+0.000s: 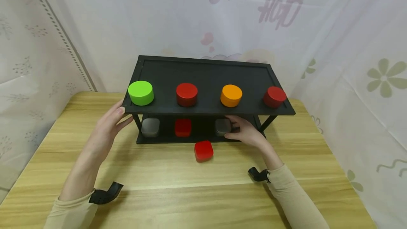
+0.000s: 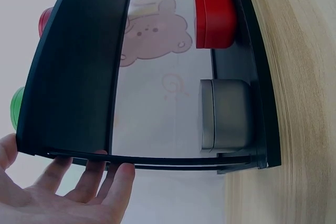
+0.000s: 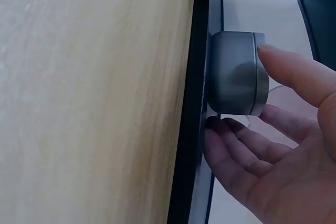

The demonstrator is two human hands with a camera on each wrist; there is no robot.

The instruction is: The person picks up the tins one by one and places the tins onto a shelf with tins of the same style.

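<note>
A black two-tier shelf (image 1: 206, 75) stands on the wooden table. My left hand (image 1: 109, 123) grips the left front corner of its top board, thumb along the edge and fingers bent underneath, as the left wrist view shows. On the lower board, to the right, sits a grey square tin (image 3: 236, 74). My right hand (image 1: 245, 131) reaches in from the right front and holds this tin by its lid between thumb and index finger. The other fingers bend beside it, close to the board. Further left on that board are a red tin (image 1: 183, 128) and another grey tin (image 2: 228, 115).
Along the front of the top board stand a green round tin (image 1: 141, 93), a red round tin (image 1: 187, 94), an orange round tin (image 1: 231, 95) and a dark red round tin (image 1: 275, 97). A red square tin (image 1: 204, 151) lies on the table before the shelf. Printed cloth hangs behind.
</note>
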